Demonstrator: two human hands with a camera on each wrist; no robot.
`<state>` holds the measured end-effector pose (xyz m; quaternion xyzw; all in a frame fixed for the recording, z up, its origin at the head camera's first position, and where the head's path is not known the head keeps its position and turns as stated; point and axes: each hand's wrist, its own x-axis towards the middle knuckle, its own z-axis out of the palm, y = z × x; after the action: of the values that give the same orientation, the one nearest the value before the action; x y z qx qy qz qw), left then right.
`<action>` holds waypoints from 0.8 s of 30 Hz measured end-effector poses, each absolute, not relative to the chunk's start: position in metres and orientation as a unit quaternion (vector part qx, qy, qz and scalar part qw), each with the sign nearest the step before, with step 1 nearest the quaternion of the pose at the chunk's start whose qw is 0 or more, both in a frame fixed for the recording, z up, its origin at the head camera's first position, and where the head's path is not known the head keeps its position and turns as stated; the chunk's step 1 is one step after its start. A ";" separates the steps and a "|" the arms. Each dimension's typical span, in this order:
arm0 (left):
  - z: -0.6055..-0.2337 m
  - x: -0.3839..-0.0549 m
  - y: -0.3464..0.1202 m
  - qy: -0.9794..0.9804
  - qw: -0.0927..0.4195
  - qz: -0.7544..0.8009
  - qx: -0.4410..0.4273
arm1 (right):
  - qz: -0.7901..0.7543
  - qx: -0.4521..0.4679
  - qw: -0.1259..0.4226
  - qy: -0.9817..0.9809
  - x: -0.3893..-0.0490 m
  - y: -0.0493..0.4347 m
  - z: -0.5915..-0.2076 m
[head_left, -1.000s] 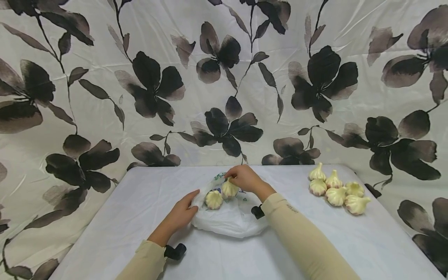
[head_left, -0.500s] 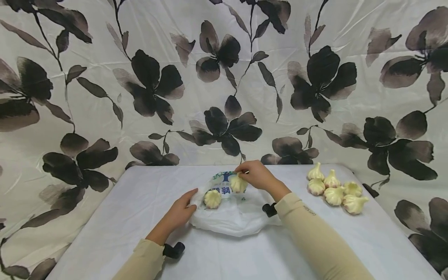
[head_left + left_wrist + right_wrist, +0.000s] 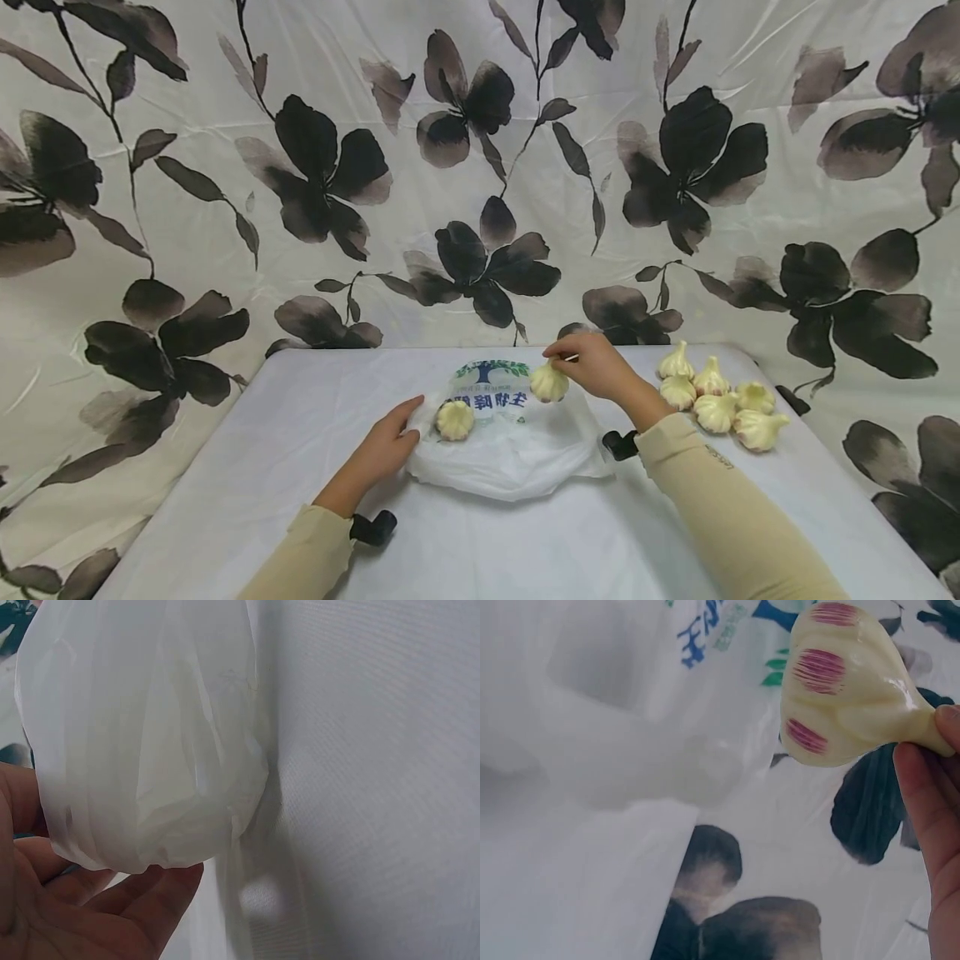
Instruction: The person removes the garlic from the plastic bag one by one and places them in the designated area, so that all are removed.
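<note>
My right hand pinches a garlic bulb by its stem over the right part of a white plastic bag. The right wrist view shows this bulb as glossy cream with purple streaks, thumb and finger at its narrow neck. My left hand holds the bag's left side; in the left wrist view its fingers curve round the crumpled bag, the farthest ones partly hidden behind it. A second garlic bulb lies at the bag's left part, near my left fingertips.
Several more garlic bulbs sit in a cluster at the table's back right. White cloth covers the table. A floral curtain hangs behind the far edge. Blue lettering and a tree print show on the bag.
My right hand has moved to the right with the garlic bulb, away from the other bulb, uncovering more of the bag's print. The left hand stays at the bag's left side.
</note>
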<state>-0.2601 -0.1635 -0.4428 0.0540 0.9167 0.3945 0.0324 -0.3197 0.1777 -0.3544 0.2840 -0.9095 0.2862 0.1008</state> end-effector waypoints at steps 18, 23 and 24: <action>-0.444 -0.259 -0.167 0.921 0.024 0.383 0.063 | 0.295 0.245 0.129 -0.915 -0.302 0.237 -0.347; -0.444 -0.259 -0.167 0.919 0.026 0.388 0.065 | 0.285 0.231 0.136 -0.920 -0.296 0.255 -0.348; -0.444 -0.259 -0.167 0.919 0.025 0.387 0.066 | 0.282 0.228 0.137 -0.922 -0.295 0.258 -0.348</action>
<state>-0.2593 -0.1671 -0.4436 0.0656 0.9194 0.3870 0.0249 -0.2951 0.2577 -0.3484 0.2283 -0.9217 0.2821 0.1371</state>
